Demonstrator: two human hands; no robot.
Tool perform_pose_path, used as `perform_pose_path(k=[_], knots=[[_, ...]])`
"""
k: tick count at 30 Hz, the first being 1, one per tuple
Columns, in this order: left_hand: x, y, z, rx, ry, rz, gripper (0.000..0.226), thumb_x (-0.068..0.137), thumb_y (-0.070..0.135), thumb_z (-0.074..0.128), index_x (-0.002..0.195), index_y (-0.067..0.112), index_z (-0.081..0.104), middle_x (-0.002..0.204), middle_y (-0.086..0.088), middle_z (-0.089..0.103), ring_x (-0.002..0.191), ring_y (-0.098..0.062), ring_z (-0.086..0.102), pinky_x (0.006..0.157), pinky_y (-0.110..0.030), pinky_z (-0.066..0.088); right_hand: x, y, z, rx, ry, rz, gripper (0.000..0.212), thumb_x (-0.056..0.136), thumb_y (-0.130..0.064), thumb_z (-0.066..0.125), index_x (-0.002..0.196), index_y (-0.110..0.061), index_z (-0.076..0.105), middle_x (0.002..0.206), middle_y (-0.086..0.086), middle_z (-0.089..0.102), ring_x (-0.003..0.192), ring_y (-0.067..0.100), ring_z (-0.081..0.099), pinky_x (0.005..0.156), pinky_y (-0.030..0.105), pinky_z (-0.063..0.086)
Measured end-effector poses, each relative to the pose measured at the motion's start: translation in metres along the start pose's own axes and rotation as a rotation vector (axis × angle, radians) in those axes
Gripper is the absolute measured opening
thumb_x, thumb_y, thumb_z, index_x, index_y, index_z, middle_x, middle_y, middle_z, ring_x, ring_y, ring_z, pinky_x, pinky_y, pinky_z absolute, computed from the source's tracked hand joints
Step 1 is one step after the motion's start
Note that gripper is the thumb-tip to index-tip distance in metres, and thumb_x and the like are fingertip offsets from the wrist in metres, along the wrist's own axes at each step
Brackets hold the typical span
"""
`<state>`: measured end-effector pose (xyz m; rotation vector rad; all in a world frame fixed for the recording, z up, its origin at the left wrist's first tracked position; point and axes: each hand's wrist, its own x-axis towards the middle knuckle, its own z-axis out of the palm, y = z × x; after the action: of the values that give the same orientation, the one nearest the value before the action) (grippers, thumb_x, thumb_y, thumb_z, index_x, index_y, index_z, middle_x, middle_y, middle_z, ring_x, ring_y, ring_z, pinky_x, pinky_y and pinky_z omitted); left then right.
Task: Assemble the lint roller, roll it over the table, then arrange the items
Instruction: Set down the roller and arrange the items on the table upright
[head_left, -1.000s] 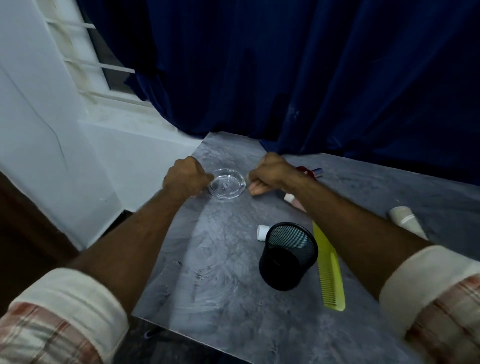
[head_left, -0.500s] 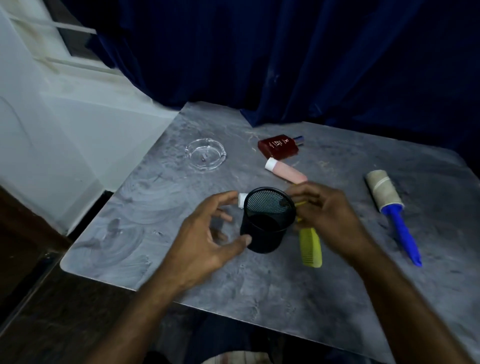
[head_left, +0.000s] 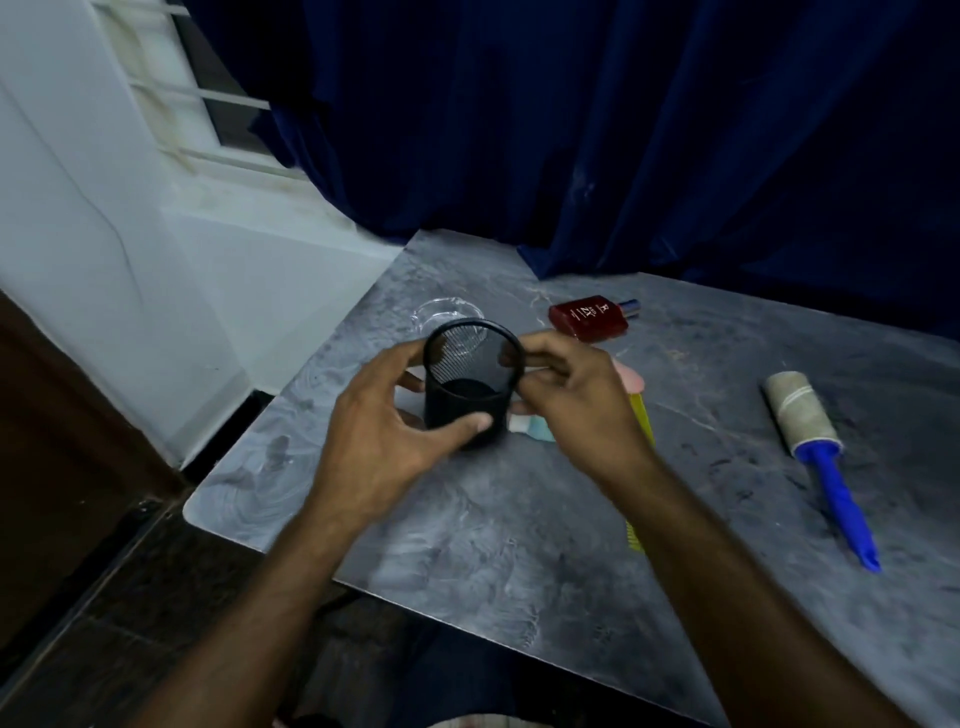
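The left hand (head_left: 387, 441) holds the black mesh cup (head_left: 470, 384) in a closed grip, thumb across the near wall and fingers curled around the far side. The right hand (head_left: 576, 400) pinches the cup's rim at its right edge, fingertips closed on the wire lip. The cup stands upright between both hands; whether its base touches the grey marbled bench (head_left: 519, 545) cannot be told. Seen partly through the mesh, a clear glass dish (head_left: 441, 312) lies on the bench just behind the cup. Behind the right hand lies a dark red flat bottle (head_left: 589, 319) with a metallic cap. A pink tube (head_left: 631, 376) and a yellow comb (head_left: 641, 415) show partly from under the right hand and forearm. A small white and pale green item below the cup is too hidden to identify. The lint roller (head_left: 815, 447), assembled, lies well apart to the right, its paper roll toward the curtain (head_left: 623, 130) and its blue handle pointing to the near bench edge.
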<state>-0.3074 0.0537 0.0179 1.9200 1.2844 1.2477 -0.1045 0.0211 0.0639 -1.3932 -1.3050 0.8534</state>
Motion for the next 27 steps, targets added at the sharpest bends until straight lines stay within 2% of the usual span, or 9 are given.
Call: perform_pose_path(k=[3, 7, 9, 12, 14, 19, 24, 27], knots=[[0.020, -0.014, -0.007, 0.024, 0.044, -0.044, 0.086, 0.061, 0.073, 0.088, 0.136, 0.038, 0.063, 0.126, 0.023, 0.069, 0.103, 0.000, 0.070, 0.082, -0.038, 0.067, 0.031, 0.005, 0.022, -0.035, -0.039, 0.020, 0.032, 0.085, 0.003, 0.061, 0.110, -0.014, 0.073, 0.103, 0.004, 0.079, 0.098, 0.022, 0.077, 0.089, 0.051, 0.063], [0.033, -0.034, -0.009, 0.072, 0.073, -0.073, 0.087, 0.062, 0.071, 0.088, 0.137, 0.033, 0.065, 0.130, 0.017, 0.073, 0.102, -0.002, 0.072, 0.090, -0.032, 0.062, 0.053, 0.009, 0.042, -0.158, -0.049, 0.003, 0.034, 0.085, -0.002, 0.065, 0.114, -0.018, 0.074, 0.105, -0.003, 0.079, 0.100, 0.013, 0.075, 0.096, 0.043, 0.060], [0.034, -0.041, -0.008, 0.079, 0.080, -0.095, 0.087, 0.062, 0.070, 0.088, 0.136, 0.031, 0.065, 0.128, 0.016, 0.074, 0.101, -0.001, 0.072, 0.088, -0.027, 0.060, 0.056, 0.010, 0.047, -0.196, -0.057, 0.004, 0.035, 0.085, -0.003, 0.065, 0.115, -0.018, 0.074, 0.106, -0.004, 0.079, 0.101, 0.011, 0.074, 0.096, 0.040, 0.060], [0.031, -0.048, -0.006, 0.099, 0.078, -0.118, 0.085, 0.063, 0.065, 0.093, 0.135, 0.029, 0.066, 0.127, 0.015, 0.075, 0.098, 0.006, 0.070, 0.079, -0.011, 0.050, 0.056, 0.012, 0.050, -0.216, -0.080, 0.018, 0.036, 0.085, -0.001, 0.064, 0.117, -0.016, 0.074, 0.109, -0.002, 0.078, 0.103, 0.013, 0.073, 0.096, 0.040, 0.060], [0.027, -0.051, -0.004, 0.113, 0.077, -0.127, 0.081, 0.065, 0.061, 0.095, 0.134, 0.031, 0.066, 0.126, 0.015, 0.075, 0.097, 0.011, 0.068, 0.077, -0.006, 0.046, 0.055, 0.014, 0.051, -0.216, -0.100, 0.028, 0.035, 0.086, -0.001, 0.064, 0.117, -0.014, 0.074, 0.109, -0.001, 0.078, 0.102, 0.014, 0.074, 0.095, 0.040, 0.060], [0.020, -0.052, -0.002, 0.120, 0.083, -0.166, 0.080, 0.065, 0.061, 0.095, 0.133, 0.031, 0.066, 0.125, 0.015, 0.074, 0.094, 0.014, 0.067, 0.075, -0.005, 0.046, 0.054, 0.017, 0.052, -0.213, -0.120, 0.041, 0.037, 0.086, -0.002, 0.065, 0.120, -0.014, 0.073, 0.112, -0.001, 0.078, 0.106, 0.014, 0.073, 0.097, 0.040, 0.060], [0.017, -0.047, -0.003, 0.121, 0.062, -0.184, 0.082, 0.067, 0.058, 0.095, 0.137, 0.029, 0.064, 0.130, 0.010, 0.074, 0.097, 0.006, 0.069, 0.077, -0.007, 0.046, 0.055, 0.019, 0.051, -0.197, -0.140, 0.041, 0.036, 0.087, -0.003, 0.067, 0.120, -0.014, 0.073, 0.113, -0.001, 0.077, 0.106, 0.013, 0.073, 0.098, 0.039, 0.059], [0.014, -0.038, -0.009, 0.118, 0.049, -0.208, 0.098, 0.066, 0.060, 0.094, 0.150, 0.028, 0.055, 0.145, 0.007, 0.065, 0.106, -0.008, 0.070, 0.084, -0.022, 0.055, 0.056, 0.024, 0.038, -0.223, -0.127, 0.033, 0.035, 0.087, -0.007, 0.069, 0.120, -0.017, 0.074, 0.113, -0.004, 0.077, 0.105, 0.009, 0.073, 0.099, 0.037, 0.058]])
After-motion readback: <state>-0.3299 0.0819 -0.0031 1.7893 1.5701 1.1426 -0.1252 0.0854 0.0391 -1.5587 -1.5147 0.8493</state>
